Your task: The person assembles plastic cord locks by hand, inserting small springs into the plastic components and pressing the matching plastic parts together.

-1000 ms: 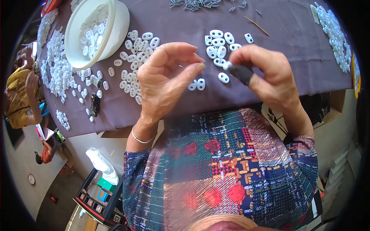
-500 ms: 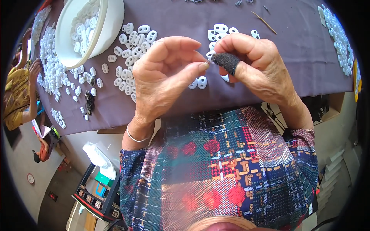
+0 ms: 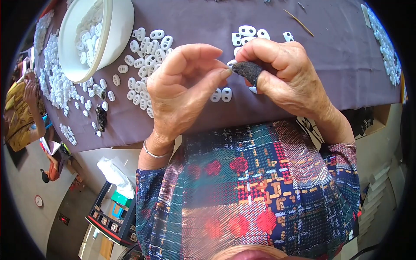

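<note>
My left hand and my right hand meet over the near side of the table. Between my right thumb and fingers is a white two-holed plastic piece, mostly hidden. A dark fabric cover wraps that thumb. The left thumb and a fingertip pinch together right against the piece; anything tiny between them is too small to make out. Just below the hands lie two white two-holed oval pieces. More white ovals are grouped beyond my right hand, and a larger scatter spreads left of my left hand.
A white tub of white pieces tilts at the far left. Beside it are heaps of small white parts and a dark bundle. Beyond my right hand lies a thin brown stick. Another person's yellow sleeve shows at the left.
Both hands have shifted slightly left, and the left thumb tip now presses closer to the piece in my right hand. The view has also moved a little. At the left, the other person's hand has moved.
</note>
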`<action>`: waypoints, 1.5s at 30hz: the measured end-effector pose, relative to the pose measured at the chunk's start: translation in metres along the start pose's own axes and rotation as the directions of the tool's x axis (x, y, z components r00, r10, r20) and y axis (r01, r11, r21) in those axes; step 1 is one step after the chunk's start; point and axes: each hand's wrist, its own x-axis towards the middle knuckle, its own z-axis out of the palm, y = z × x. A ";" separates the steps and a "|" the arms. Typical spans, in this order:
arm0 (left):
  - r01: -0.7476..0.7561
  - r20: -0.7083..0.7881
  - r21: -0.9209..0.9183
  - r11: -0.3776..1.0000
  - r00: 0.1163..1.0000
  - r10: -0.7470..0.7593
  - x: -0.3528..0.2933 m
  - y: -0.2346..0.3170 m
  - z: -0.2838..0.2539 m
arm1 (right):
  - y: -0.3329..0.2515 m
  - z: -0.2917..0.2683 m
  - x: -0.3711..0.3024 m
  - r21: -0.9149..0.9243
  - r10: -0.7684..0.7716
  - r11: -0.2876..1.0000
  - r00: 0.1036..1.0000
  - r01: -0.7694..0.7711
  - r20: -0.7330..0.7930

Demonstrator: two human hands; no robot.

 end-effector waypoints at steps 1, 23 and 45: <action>-0.024 -0.011 0.025 0.999 1.000 0.025 0.000 -0.001 0.000 | -0.001 0.000 0.001 0.003 0.001 1.000 1.000 -0.001 0.000; 0.026 -0.006 -0.123 0.992 1.000 -0.026 0.004 0.004 -0.005 | -0.006 0.001 0.007 0.383 0.382 0.828 0.912 -0.409 0.150; -0.044 -0.060 -0.165 0.985 0.998 0.034 0.003 -0.002 0.001 | -0.006 -0.002 0.006 0.340 0.329 0.867 0.931 -0.364 0.157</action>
